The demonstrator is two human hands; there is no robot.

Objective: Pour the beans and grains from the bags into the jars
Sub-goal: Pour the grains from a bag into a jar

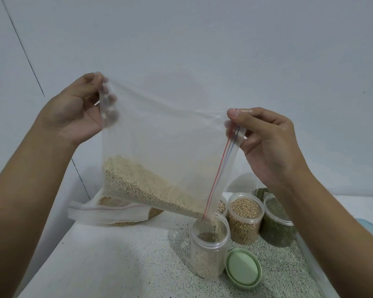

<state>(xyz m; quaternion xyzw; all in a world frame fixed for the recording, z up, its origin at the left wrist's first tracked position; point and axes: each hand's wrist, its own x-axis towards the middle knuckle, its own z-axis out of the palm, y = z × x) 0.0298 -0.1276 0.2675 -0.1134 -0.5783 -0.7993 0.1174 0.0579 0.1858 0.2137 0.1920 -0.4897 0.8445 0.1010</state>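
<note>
A clear zip bag (159, 136) of pale grain hangs tilted above the counter, its zip mouth pointing down to the right. My left hand (78, 110) pinches its raised bottom corner. My right hand (265, 138) pinches the top end of the zip strip. Grain slides from the low corner of the mouth into an open clear jar (209, 246), which is partly filled.
Green lids (243, 267) lie stacked right of the jar. Behind stand a jar of yellow beans (244, 218), a jar of green beans (278, 222) and another jar (221, 206), mostly hidden. A second zip bag (110, 211) lies at the back left. The speckled counter (138, 254) meets a wall behind.
</note>
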